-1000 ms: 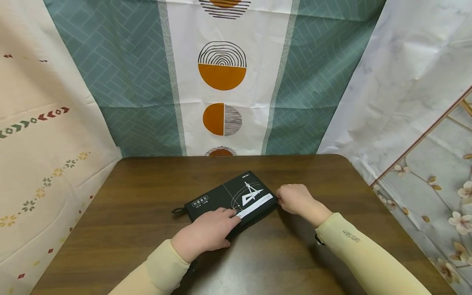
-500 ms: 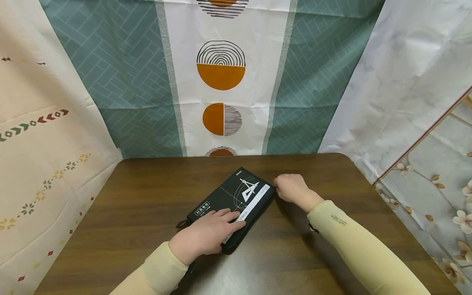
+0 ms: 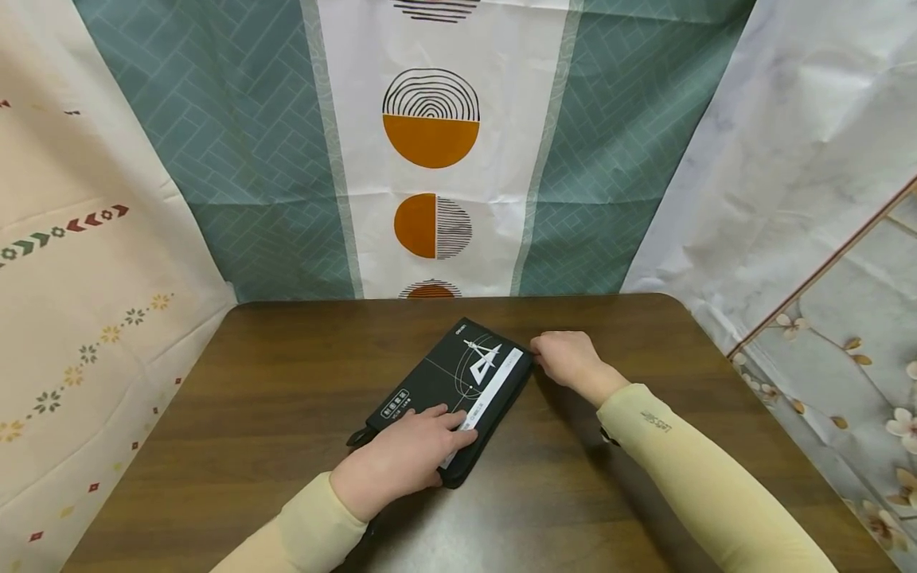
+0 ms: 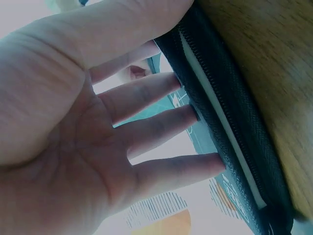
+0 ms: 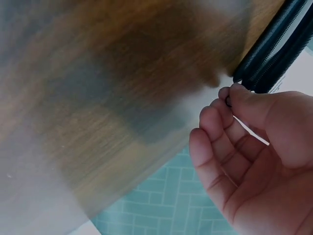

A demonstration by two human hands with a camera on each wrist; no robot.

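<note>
A black zippered case [image 3: 435, 372] with a printed compass and set square lies slanted on the wooden table. My left hand [image 3: 403, 458] rests on its near left part, fingers straight on the top and thumb at the near edge. In the left wrist view, a pale strip [image 4: 222, 120] shows along the zip teeth on the case's side. At the right corner, my right hand [image 3: 569, 358] pinches the small dark zipper pull [image 5: 228, 101] between thumb and forefinger. The other right fingers [image 5: 211, 159] are bent below it. Most of the pull is hidden by the fingertips.
A wrist loop [image 3: 360, 437] sticks out from the case's left end. The brown table [image 3: 286, 358] extends on all sides of the case. Patterned cloths [image 3: 279, 159] hang behind the table and at both sides.
The case has turned anticlockwise, its right end swinging away and its near end coming closer. My right hand has shifted slightly farther off with the corner. My left hand stays on the case.
</note>
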